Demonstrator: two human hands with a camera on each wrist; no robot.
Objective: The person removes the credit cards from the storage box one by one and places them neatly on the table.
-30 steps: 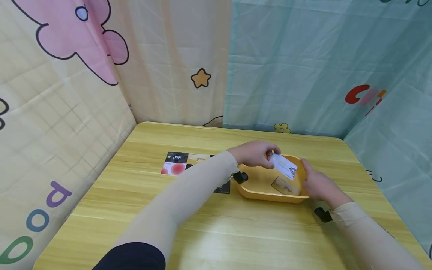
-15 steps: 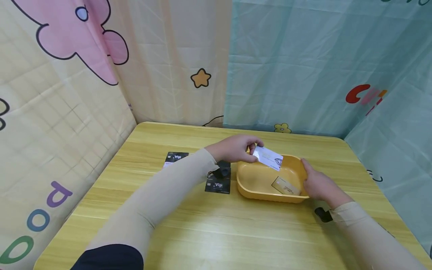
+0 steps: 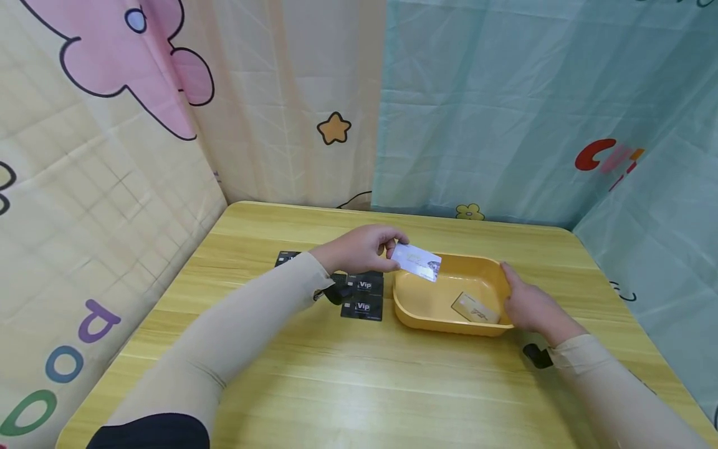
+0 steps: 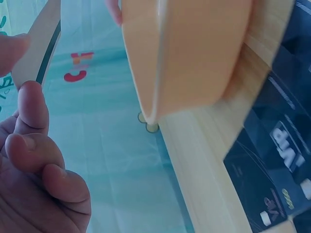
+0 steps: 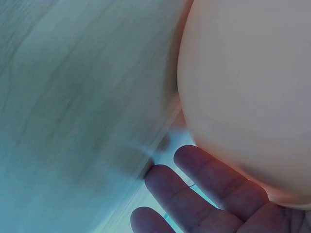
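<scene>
My left hand pinches a white printed card between thumb and fingers, above the left rim of a yellow plastic tray. In the left wrist view the card appears nearly edge-on, with the lower fingers curled beneath it. A gold card lies tilted on the tray's floor. At the tray's right end, my right hand holds the rim. Several of its fingers extend along the outer wall in the right wrist view; the thumb is out of sight there.
Black cards marked Vip lie on the wooden table left of the tray. My left forearm and wrist camera hide other cards behind them. Patterned curtains stand along the table's back and sides.
My left hand has moved left with the white card, from over the tray's middle to its left rim. My right hand has stayed at the tray's right end.
</scene>
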